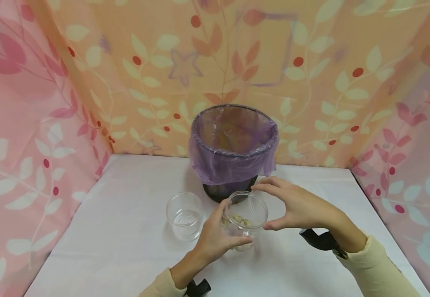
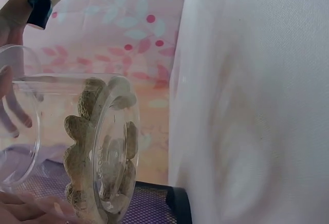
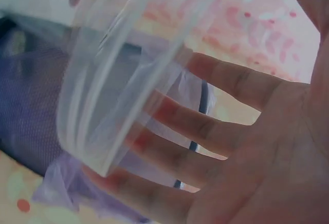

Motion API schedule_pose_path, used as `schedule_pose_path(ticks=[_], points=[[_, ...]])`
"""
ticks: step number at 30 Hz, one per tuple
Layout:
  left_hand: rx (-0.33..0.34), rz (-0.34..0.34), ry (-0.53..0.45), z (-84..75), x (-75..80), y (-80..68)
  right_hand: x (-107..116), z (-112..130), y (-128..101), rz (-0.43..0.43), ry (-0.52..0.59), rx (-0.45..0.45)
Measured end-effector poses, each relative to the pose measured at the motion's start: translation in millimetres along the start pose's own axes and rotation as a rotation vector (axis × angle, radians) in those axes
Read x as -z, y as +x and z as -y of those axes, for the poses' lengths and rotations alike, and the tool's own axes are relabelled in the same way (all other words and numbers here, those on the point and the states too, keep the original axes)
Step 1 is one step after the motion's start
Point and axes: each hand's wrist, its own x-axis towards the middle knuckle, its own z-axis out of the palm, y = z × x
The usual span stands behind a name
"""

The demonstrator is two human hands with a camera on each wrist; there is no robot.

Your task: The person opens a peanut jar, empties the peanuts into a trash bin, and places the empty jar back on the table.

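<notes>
the left hand (image 1: 215,239) wraps its fingers round a clear jar (image 1: 245,220) holding pale shelled nuts (image 2: 85,147), standing upright on the white worktop (image 1: 125,247) just in front of the lined mesh bin (image 1: 233,148). the right hand (image 1: 296,204) arches over the jar's mouth from the right, fingers spread; it seems to touch the rim, though whether it grips is unclear. an empty jar (image 1: 184,214) stands just left.

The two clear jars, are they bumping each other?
Apart. The head view shows white tablecloth between the empty jar and the peanut jar.
</notes>
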Motion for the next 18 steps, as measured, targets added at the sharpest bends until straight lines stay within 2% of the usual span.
schedule_pose_path(ticks=[5, 9, 18], points=[[0.023, -0.011, 0.016, -1.8, 1.7, -1.0, 6.3, -11.6, -10.3, -0.049, 0.007, -0.059], [0.037, -0.01, 0.007, -2.7, 1.0, -2.3, 8.2, -22.5, -19.4, -0.055, 0.019, -0.134], [0.017, -0.008, -0.004, -2.6, 0.2, -2.7, 0.2, -45.7, -36.9, -0.062, 0.057, -0.282]])
